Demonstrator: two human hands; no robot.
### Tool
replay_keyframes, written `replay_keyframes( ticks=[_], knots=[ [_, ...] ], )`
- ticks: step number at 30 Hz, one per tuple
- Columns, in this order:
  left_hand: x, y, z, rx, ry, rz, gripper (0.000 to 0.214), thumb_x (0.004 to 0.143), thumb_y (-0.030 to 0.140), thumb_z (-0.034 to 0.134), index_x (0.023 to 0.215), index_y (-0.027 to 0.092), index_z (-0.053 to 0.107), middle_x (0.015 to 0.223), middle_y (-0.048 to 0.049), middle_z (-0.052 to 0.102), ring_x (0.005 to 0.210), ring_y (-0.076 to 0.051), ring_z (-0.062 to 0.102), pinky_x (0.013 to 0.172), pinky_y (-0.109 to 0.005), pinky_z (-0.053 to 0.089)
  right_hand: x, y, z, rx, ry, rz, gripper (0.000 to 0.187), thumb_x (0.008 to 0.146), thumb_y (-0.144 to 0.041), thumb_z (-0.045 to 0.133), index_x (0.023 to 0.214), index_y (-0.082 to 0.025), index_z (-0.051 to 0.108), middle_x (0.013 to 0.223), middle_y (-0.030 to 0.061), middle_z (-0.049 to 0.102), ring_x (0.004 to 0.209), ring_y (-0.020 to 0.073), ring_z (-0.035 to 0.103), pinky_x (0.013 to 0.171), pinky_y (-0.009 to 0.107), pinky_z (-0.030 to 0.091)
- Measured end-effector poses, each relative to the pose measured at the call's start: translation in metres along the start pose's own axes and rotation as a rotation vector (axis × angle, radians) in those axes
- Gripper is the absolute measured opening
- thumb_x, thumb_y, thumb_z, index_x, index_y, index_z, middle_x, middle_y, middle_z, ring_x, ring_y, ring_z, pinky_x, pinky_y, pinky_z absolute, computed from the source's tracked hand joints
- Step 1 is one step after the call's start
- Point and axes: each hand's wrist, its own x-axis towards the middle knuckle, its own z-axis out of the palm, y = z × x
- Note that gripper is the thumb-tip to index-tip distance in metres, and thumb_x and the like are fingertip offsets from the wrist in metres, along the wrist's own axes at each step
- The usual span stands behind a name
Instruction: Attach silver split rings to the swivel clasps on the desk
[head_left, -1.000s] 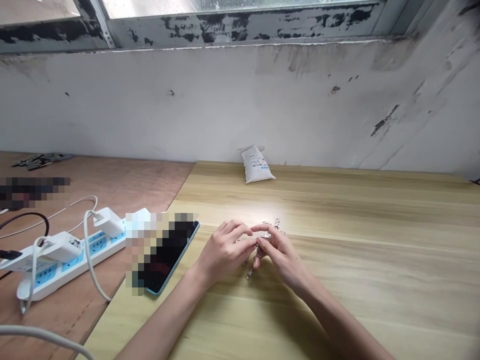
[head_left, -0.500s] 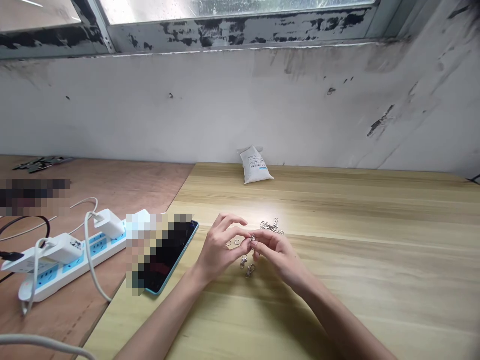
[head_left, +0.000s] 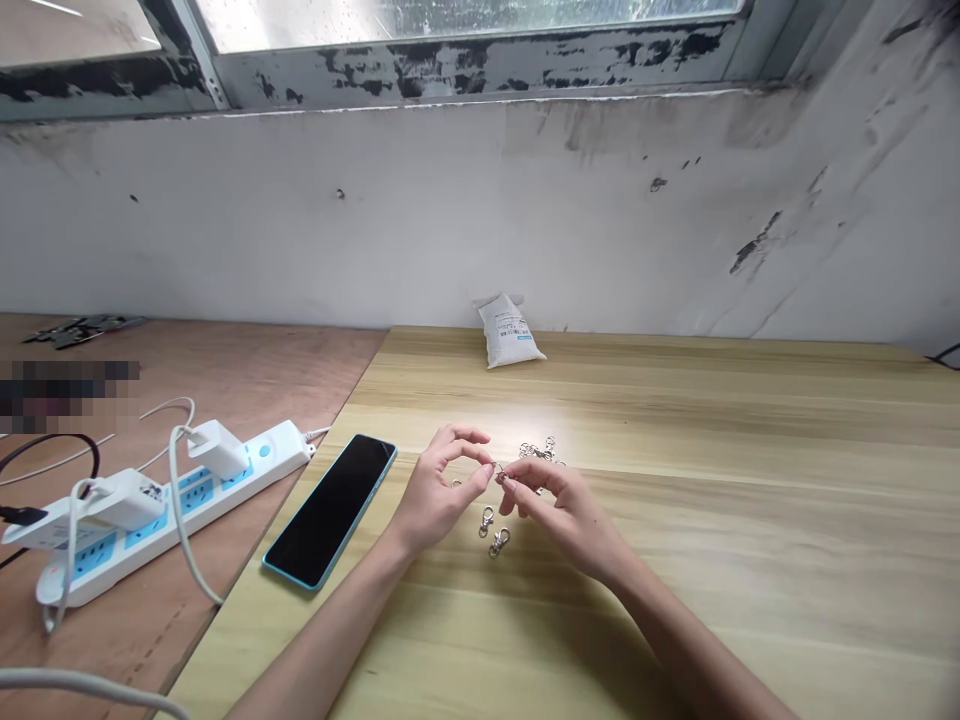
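My left hand [head_left: 439,492] and my right hand [head_left: 559,510] meet above the light wood table [head_left: 675,420]. A tiny metal ring [head_left: 499,472] sits at the right hand's pinched fingertips. My left thumb and index curve beside it, and I cannot tell whether they grip it. Two swivel lobster clasps [head_left: 493,532] lie just below the hands. A heap of metal clasps and rings [head_left: 538,451] lies beyond my right fingers. A loose split ring [head_left: 456,483] is partly hidden by the left hand.
A black smartphone [head_left: 330,511] lies left of my left hand. Beyond the table's left edge, a white power strip [head_left: 172,510] with plugged-in chargers sits on a plywood table [head_left: 225,370]. A white packet [head_left: 510,332] stands against the wall at the table's back.
My hands have drawn slightly apart, with the left fingers opening around the small ring. The two lobster clasps now show clearly below them. The view has tilted slightly.
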Motion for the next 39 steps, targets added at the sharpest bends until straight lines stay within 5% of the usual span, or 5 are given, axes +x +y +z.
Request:
replay_keyframes(
  ticks=[8,17,28,39],
  knots=[
    [-0.0017,0.0020,0.0006,0.016,-0.032,-0.022,0.006,0.086,0.022,0.063,0.084,0.021,0.068,0.112,-0.0057,0.062,0.113,-0.021,0.058,0.095,-0.040,0.049,0.0005,0.0016,0.0007,-0.041,0.078,-0.014,0.027,0.091,-0.043,0.056,0.083,-0.020,0.066,0.067,0.0027,0.067,0.061,0.0155,0.059,0.058,0.028,0.043],
    [-0.0021,0.0088,0.0040,0.104,-0.012,0.141,0.008,0.081,0.015,0.066,0.080,0.022,0.068,0.103,-0.0045,0.065,0.105,-0.020,0.059,0.094,-0.040,0.048,0.0021,0.0073,-0.0012,-0.115,0.133,-0.082,0.023,0.092,-0.039,0.055,0.086,-0.021,0.068,0.070,0.0035,0.067,0.063,0.0159,0.058,0.060,0.030,0.044],
    [0.0015,0.0020,-0.0031,-0.023,-0.026,0.003,0.009,0.087,0.026,0.062,0.083,0.020,0.068,0.110,-0.0066,0.064,0.111,-0.021,0.060,0.100,-0.042,0.047,-0.0001,0.0064,0.0024,-0.097,0.009,-0.028,0.026,0.092,-0.041,0.055,0.085,-0.020,0.069,0.069,0.0023,0.066,0.062,0.0148,0.056,0.057,0.027,0.041],
    [0.0005,0.0077,-0.0020,0.052,-0.080,0.114,0.010,0.085,0.019,0.065,0.088,0.023,0.073,0.105,-0.0068,0.065,0.107,-0.021,0.061,0.093,-0.040,0.052,0.0028,0.0093,-0.0018,0.371,-0.069,0.189,0.033,0.088,-0.050,0.060,0.080,-0.018,0.063,0.065,-0.0002,0.059,0.061,0.0126,0.051,0.065,0.027,0.042]
  ],
)
